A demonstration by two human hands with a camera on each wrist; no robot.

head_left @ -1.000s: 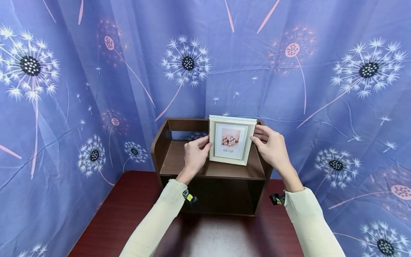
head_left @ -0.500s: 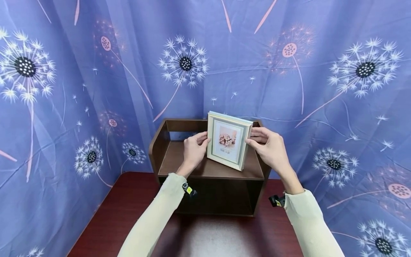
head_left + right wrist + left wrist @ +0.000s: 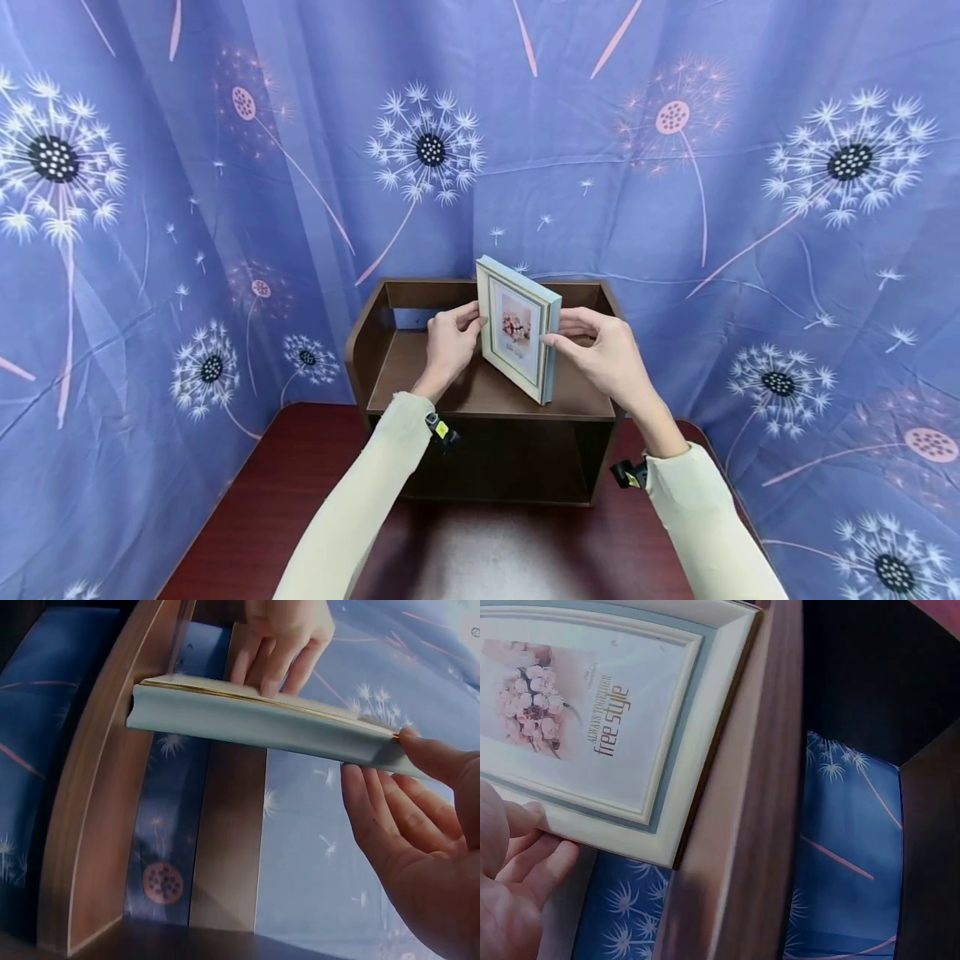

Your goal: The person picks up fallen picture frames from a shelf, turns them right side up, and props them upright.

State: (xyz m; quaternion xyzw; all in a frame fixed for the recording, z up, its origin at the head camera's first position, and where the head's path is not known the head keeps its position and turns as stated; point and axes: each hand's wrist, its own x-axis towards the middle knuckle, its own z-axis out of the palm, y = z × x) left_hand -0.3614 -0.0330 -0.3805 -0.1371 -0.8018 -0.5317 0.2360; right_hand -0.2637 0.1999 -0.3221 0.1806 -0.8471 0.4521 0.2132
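A cream picture frame (image 3: 519, 330) with a flower print stands upright on the top shelf of a dark wooden shelf unit (image 3: 420, 379), turned so its face looks left. My left hand (image 3: 448, 343) holds the frame's left edge with its fingers behind it. My right hand (image 3: 600, 354) pinches the near right edge between thumb and fingers. The left wrist view shows the frame's face (image 3: 592, 720) with fingertips (image 3: 532, 851) on its rim. In the right wrist view the frame's pale side edge (image 3: 262, 720) runs between both hands, my right hand (image 3: 409, 810) at its end.
The shelf unit stands at the back of a dark red table (image 3: 300, 508), against a blue dandelion-print curtain (image 3: 675, 167) that wraps round the sides. The lower compartment (image 3: 510, 458) of the unit is dark and open at the front.
Both hands have turned the frame clockwise on the shelf, from facing me to facing left, and shifted it slightly left. My right hand came forward with the frame's edge.
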